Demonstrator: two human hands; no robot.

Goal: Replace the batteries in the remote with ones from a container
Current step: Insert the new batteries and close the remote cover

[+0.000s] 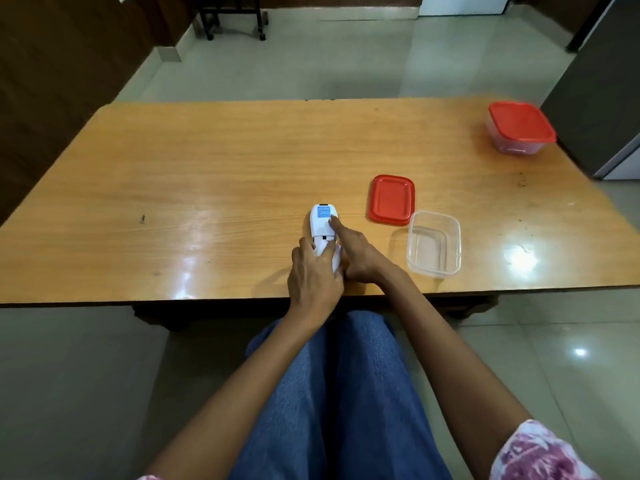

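A white remote lies face down on the wooden table, a blue label on its back. My left hand covers its near end, fingers pressed on the battery cover area. My right hand rests beside it, with the index finger stretched onto the blue label. An open clear plastic container stands to the right and looks empty. Its red lid lies flat just behind it. No loose batteries are visible.
A second clear container with a red lid stands shut at the table's far right corner, next to a grey cabinet. My legs in blue fabric are below the table's near edge. A dark stand on wheels is on the floor beyond.
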